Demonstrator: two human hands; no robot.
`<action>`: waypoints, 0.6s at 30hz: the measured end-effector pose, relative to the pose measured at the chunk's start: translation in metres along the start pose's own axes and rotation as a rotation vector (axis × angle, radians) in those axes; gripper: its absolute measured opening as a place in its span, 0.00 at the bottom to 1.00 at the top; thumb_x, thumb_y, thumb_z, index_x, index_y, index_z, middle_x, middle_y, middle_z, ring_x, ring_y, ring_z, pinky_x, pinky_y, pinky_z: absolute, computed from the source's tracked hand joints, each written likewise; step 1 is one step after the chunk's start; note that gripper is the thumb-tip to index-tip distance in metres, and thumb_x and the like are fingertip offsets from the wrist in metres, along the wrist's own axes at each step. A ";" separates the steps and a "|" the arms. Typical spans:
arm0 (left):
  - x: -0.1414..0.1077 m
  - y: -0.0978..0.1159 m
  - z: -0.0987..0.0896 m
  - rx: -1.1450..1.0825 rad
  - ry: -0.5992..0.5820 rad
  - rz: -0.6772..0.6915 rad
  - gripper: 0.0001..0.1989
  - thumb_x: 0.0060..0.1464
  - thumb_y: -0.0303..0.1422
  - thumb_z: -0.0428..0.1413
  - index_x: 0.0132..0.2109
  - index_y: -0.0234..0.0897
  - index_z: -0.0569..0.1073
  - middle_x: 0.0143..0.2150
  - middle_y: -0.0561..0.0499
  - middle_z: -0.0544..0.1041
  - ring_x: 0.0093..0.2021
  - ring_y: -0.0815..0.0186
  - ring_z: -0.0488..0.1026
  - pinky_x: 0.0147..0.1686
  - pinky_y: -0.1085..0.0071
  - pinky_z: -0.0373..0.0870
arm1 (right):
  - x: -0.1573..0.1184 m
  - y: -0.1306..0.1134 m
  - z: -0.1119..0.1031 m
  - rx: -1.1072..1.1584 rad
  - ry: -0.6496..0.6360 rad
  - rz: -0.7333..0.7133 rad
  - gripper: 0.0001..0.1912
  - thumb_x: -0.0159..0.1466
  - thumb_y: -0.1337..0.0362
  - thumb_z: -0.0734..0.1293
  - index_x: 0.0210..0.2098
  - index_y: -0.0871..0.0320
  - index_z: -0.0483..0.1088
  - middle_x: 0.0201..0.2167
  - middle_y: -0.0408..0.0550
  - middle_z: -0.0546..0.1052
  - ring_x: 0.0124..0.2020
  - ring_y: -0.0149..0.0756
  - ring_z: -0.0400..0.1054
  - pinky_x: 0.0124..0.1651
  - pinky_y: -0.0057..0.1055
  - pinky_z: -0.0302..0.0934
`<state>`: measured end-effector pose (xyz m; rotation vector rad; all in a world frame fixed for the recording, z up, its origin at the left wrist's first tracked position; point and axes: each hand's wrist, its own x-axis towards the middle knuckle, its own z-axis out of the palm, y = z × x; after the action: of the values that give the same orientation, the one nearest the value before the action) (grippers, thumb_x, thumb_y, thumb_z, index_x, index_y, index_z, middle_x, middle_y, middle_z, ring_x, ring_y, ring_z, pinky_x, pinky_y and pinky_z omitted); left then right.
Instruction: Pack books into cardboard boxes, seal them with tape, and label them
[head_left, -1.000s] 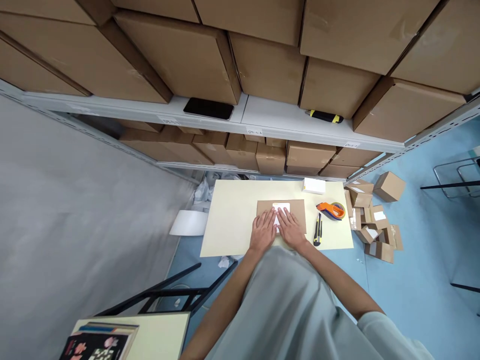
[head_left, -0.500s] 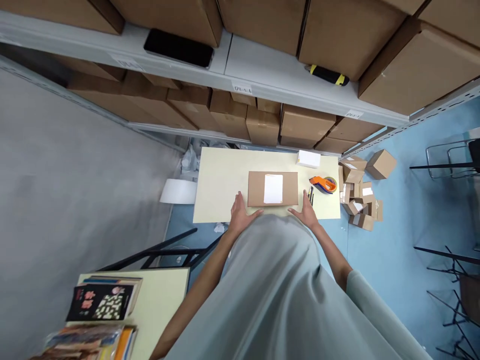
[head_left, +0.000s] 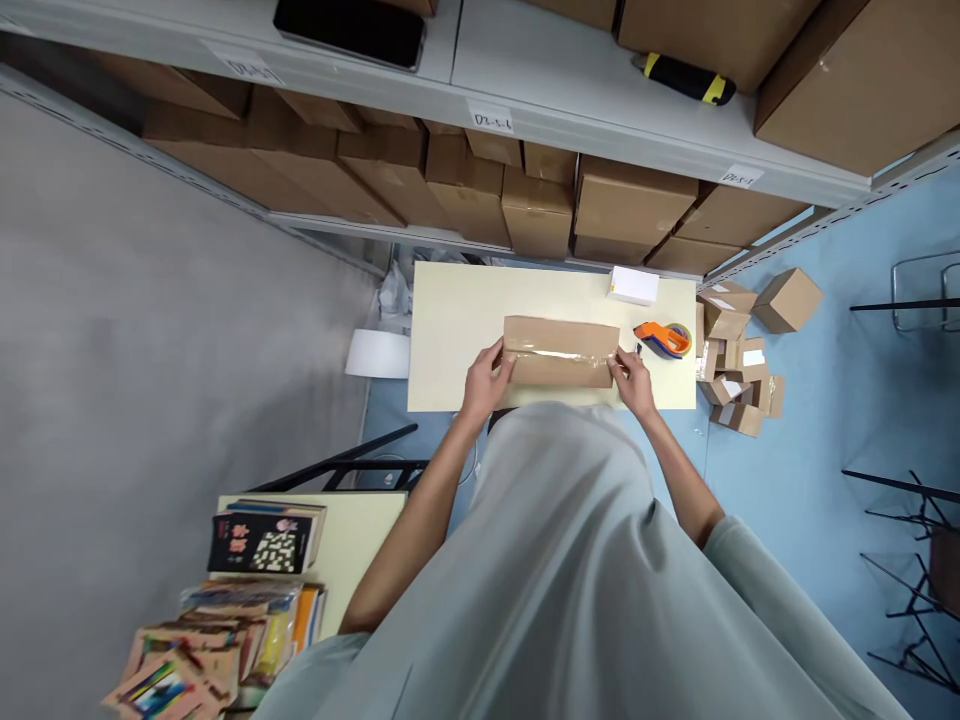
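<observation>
Left grip [head_left: 485,382] and right grip [head_left: 634,381] are pinching opposite ends of a box [head_left: 561,332], which is spanning the gap between them, clear tape [head_left: 555,353] running along it. Near the right grip, outward, a dispenser [head_left: 661,338] is resting on the counter [head_left: 454,335]; farther beyond, a white carton [head_left: 634,286] is lying.
</observation>
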<state>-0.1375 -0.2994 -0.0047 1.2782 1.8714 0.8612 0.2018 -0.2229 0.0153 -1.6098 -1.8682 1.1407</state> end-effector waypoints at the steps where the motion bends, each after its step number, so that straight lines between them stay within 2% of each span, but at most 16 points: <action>1: 0.005 0.002 -0.003 0.034 0.000 -0.006 0.33 0.76 0.51 0.51 0.74 0.33 0.72 0.62 0.36 0.82 0.61 0.52 0.80 0.65 0.54 0.76 | 0.005 -0.003 -0.002 -0.038 0.007 0.003 0.37 0.79 0.38 0.58 0.69 0.61 0.76 0.44 0.56 0.79 0.47 0.45 0.75 0.59 0.47 0.73; 3: 0.012 0.004 -0.004 0.074 -0.005 -0.046 0.33 0.76 0.52 0.51 0.72 0.31 0.74 0.58 0.36 0.84 0.56 0.52 0.81 0.62 0.53 0.77 | 0.014 -0.006 -0.002 -0.110 0.002 0.019 0.39 0.79 0.37 0.57 0.65 0.63 0.79 0.37 0.52 0.77 0.40 0.42 0.72 0.55 0.45 0.73; 6: 0.012 0.001 0.002 0.043 0.002 -0.087 0.34 0.76 0.53 0.50 0.71 0.30 0.75 0.57 0.35 0.84 0.53 0.52 0.82 0.60 0.54 0.78 | 0.017 -0.003 0.003 -0.130 -0.002 0.046 0.42 0.78 0.34 0.56 0.64 0.63 0.80 0.35 0.51 0.76 0.37 0.41 0.71 0.52 0.43 0.72; 13: -0.015 -0.013 0.016 -0.148 0.071 -0.119 0.34 0.72 0.57 0.53 0.72 0.38 0.73 0.67 0.35 0.78 0.62 0.52 0.80 0.64 0.55 0.78 | -0.005 0.013 0.021 0.110 0.036 0.102 0.47 0.69 0.25 0.62 0.64 0.58 0.80 0.50 0.60 0.82 0.50 0.50 0.80 0.56 0.47 0.76; 18: -0.023 -0.006 0.018 -0.162 0.077 -0.163 0.31 0.71 0.57 0.55 0.66 0.38 0.76 0.66 0.35 0.78 0.63 0.51 0.79 0.65 0.54 0.76 | -0.014 0.011 0.027 0.086 0.014 0.094 0.45 0.73 0.27 0.57 0.64 0.58 0.78 0.55 0.64 0.81 0.53 0.51 0.79 0.55 0.45 0.77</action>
<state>-0.1193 -0.3209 -0.0149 0.9930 1.8936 0.9647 0.1914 -0.2444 -0.0061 -1.6679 -1.7266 1.2282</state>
